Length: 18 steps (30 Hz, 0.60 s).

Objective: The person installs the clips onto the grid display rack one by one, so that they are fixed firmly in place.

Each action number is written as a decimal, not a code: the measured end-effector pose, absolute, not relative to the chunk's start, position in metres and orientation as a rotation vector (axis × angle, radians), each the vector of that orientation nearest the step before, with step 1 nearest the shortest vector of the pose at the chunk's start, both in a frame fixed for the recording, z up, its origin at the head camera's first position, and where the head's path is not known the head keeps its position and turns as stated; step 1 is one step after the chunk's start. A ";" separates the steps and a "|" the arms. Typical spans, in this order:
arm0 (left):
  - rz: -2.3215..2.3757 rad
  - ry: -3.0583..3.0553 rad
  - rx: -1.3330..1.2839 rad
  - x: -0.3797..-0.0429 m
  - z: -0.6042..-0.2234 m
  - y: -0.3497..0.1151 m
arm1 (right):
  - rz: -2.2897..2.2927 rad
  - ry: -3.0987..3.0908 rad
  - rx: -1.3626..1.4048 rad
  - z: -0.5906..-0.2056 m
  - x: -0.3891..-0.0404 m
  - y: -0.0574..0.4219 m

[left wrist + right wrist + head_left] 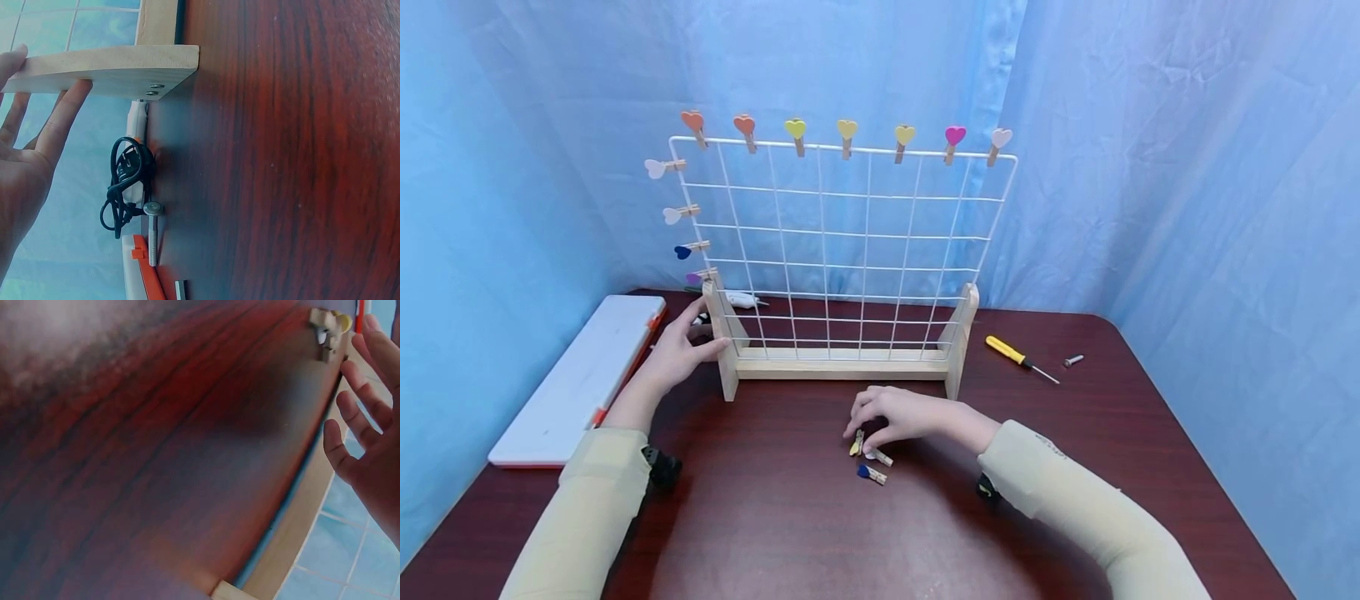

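My left hand (672,357) grips the left side panel (727,375) of a wooden stand, thumb on one face and fingers on the other (106,59). A white wire grid (842,233) rises from the stand. Heart clothespins line its top edge, from an orange one (694,123) to a white one (1002,138); several more run down its left side. Over a small group of loose clothespins hovers my right hand (901,414), its fingers apart and holding nothing (372,434). Beneath it lie a yellow-heart clothespin (854,447), a white-heart one (882,457) and a blue-heart one (872,474).
A white case with orange latches (576,375) lies at the left. Right of the stand are a yellow screwdriver (1009,350) and a bolt (1072,361). Behind the left panel sit a coiled black cable (128,172) and another bolt (152,234). Blue curtains surround the table.
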State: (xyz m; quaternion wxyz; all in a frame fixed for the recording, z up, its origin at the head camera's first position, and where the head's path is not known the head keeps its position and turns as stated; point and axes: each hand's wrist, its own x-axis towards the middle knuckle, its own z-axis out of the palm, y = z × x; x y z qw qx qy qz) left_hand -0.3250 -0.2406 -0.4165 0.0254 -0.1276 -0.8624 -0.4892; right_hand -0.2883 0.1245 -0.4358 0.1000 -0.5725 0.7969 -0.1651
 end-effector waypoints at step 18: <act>-1.517 -2.675 -0.393 -0.305 -0.390 -0.227 | -0.508 2.340 -1.686 -0.455 -0.294 0.109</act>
